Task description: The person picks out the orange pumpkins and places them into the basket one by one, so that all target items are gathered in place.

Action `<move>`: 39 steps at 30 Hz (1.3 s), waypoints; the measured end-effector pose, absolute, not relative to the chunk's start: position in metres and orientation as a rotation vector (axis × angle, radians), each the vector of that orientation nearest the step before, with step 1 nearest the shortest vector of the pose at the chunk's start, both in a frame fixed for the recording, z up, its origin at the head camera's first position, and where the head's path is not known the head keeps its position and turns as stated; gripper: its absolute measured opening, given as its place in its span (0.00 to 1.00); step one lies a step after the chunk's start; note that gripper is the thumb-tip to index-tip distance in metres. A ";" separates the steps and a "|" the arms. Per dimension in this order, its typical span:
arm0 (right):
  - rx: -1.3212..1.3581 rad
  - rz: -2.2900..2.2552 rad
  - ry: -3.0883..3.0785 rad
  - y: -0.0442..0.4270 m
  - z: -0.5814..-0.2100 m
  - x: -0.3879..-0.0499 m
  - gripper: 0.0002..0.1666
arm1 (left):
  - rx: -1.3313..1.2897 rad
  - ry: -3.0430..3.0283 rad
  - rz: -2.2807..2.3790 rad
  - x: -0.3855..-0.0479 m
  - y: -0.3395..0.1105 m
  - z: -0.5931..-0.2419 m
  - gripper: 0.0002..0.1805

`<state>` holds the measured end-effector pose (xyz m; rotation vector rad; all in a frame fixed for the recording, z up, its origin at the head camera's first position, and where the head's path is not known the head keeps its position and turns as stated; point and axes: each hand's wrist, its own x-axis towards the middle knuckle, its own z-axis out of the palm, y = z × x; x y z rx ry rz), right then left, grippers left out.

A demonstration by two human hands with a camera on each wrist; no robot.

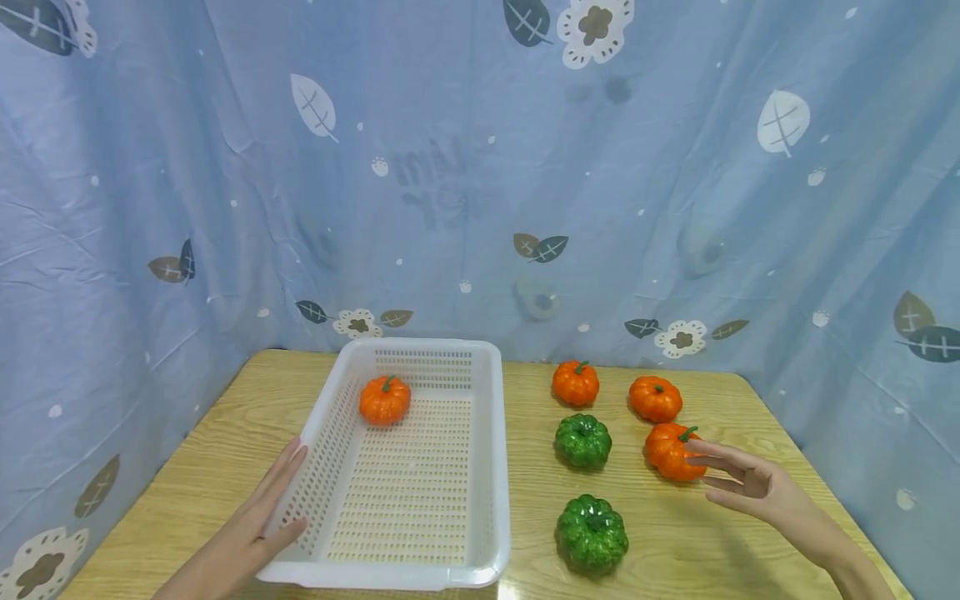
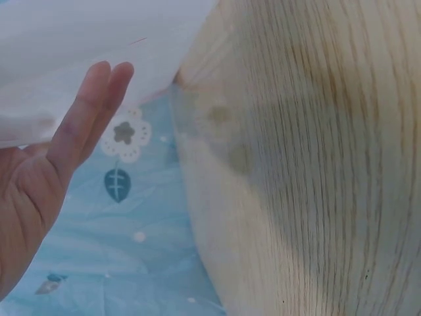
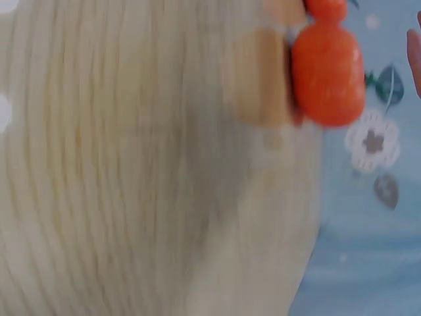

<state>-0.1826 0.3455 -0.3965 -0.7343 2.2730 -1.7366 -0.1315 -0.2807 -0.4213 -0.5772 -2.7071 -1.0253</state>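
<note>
My left hand (image 1: 243,529) is at the left side of a white plastic basket (image 1: 501,467), its fingers straight along the outer wall; whether they touch it I cannot tell. One small orange pumpkin (image 1: 385,402) lies inside at the far left. Over the right part of the table, my right hand (image 1: 753,487) has loosely bent fingers and holds nothing. In the head view its fingertips overlap the nearest orange pumpkin (image 1: 666,454). The right wrist view shows only a sliver of the hand (image 3: 415,59), apart from an orange pumpkin (image 3: 327,76).
Two more orange pumpkins, one (image 1: 575,383) at the back and another (image 1: 655,399) to its right, sit on the wooden table (image 1: 660,542). Two glossy green pumpkins, the farther (image 1: 583,442) and the nearer (image 1: 592,537), stand right of the basket. A blue patterned curtain (image 1: 465,208) encloses the table.
</note>
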 end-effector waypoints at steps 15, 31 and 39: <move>-0.797 -1.805 2.165 0.396 -0.412 -0.215 0.33 | -0.524 -2.760 -1.045 -0.133 -0.280 -0.418 0.43; -0.770 -1.772 1.799 0.410 -0.430 -0.256 0.36 | -0.552 -2.732 -1.043 -0.132 -0.281 -0.422 0.44; -0.707 -1.729 1.823 0.404 -0.431 -0.267 0.38 | -0.550 -2.738 -1.051 -0.132 -0.280 -0.420 0.44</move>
